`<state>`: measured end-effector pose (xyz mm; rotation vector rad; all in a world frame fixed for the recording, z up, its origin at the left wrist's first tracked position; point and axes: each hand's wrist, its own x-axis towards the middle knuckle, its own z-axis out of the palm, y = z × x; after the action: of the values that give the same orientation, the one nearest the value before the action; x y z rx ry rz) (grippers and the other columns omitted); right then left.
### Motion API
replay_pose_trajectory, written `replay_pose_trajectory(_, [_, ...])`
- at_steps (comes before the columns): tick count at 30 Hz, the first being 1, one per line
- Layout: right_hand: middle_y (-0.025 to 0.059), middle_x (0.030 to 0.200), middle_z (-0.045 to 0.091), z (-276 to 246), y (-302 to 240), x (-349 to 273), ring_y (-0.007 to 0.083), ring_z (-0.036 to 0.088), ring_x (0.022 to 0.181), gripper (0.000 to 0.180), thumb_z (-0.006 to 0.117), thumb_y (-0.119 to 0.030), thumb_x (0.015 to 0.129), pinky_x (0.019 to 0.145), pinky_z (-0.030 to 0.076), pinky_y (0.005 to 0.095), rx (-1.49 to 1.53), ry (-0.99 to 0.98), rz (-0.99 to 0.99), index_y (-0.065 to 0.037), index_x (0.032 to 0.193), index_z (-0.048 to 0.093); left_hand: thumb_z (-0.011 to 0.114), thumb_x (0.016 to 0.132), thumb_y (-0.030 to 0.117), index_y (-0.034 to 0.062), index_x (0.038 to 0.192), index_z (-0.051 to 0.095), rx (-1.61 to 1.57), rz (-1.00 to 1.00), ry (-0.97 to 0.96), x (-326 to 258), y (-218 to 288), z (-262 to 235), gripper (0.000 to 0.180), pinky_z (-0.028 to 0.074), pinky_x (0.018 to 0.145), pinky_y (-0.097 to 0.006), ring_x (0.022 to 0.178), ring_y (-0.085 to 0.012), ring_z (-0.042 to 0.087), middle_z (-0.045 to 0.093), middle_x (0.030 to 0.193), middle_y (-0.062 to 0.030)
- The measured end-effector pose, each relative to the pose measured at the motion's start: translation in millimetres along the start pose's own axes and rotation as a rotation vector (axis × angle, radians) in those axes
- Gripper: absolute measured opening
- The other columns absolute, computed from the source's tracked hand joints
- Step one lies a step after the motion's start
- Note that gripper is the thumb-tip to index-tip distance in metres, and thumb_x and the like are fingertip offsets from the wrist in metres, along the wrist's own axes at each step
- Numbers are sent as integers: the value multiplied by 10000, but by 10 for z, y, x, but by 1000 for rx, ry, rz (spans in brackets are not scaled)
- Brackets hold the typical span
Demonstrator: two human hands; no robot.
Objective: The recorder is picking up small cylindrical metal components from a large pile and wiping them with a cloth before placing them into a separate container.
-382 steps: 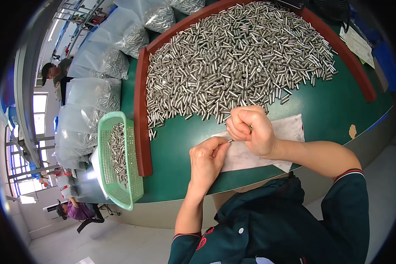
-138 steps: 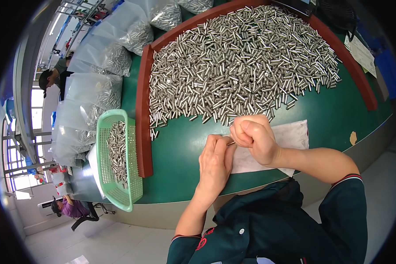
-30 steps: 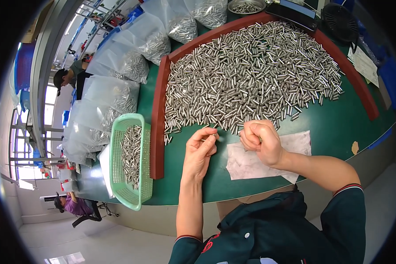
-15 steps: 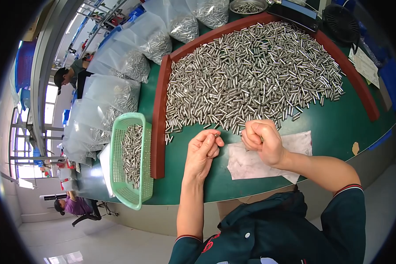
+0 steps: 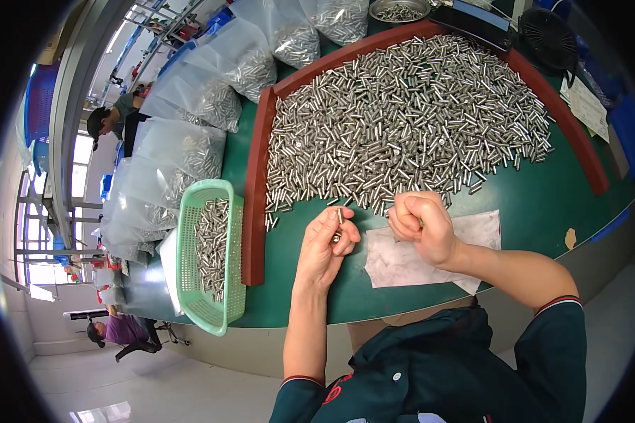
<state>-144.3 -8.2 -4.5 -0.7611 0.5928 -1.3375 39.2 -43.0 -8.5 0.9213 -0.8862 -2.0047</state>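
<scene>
Silvery and cylindrical, a short metal pin (image 5: 341,216) is pinched by the left hand (image 5: 319,248) over the green tabletop (image 5: 279,264), likely light, hard and slippery, best held mid-length, while what the curled right hand (image 5: 423,227) hides cannot be told.

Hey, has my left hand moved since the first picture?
Yes, your left hand has moved left, away from your right hand, closer to the left red bar.
</scene>
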Motion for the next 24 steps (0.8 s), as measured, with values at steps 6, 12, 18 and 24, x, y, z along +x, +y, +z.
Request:
replay_pose_trajectory(6, [-16, 463, 290, -15, -24, -11, 67, 233, 430, 310, 328, -166, 808, 418, 195, 227, 32, -23, 9, -79, 512, 294, 383, 925, 277, 32, 771, 485, -97, 112, 19, 3, 29, 37, 307, 251, 450, -197, 486, -71, 299, 525, 719, -122])
replay_pose_trajectory(12, [-17, 460, 286, -15, -23, -11, 65, 228, 431, 303, 327, -163, 803, 419, 195, 227, 12, -6, 17, -80, 514, 291, 621, 785, 105, 5, 744, 582, 711, 245, 316, 122, 33, 191, 115, 240, 434, -182, 485, -3, 298, 384, 527, 90])
replay_pose_trajectory(18, [-16, 459, 288, -9, -20, -13, 66, 229, 430, 298, 323, -158, 800, 417, 198, 228, 28, -12, 20, -78, 515, 288, 662, 722, 49, -34, 769, 573, 1259, 378, 353, 224, -64, 192, 130, 225, 411, -189, 462, -15, 265, 302, 505, 73])
replay_pose_trajectory(24, [-17, 463, 289, -14, -37, -13, 63, 231, 431, 297, 322, -157, 800, 417, 197, 227, 10, -8, 10, -80, 515, 290, 543, 834, 70, 47, 872, 517, 235, 108, 74, 86, 13, 115, 52, 250, 445, -156, 489, -12, 311, 515, 706, -17])
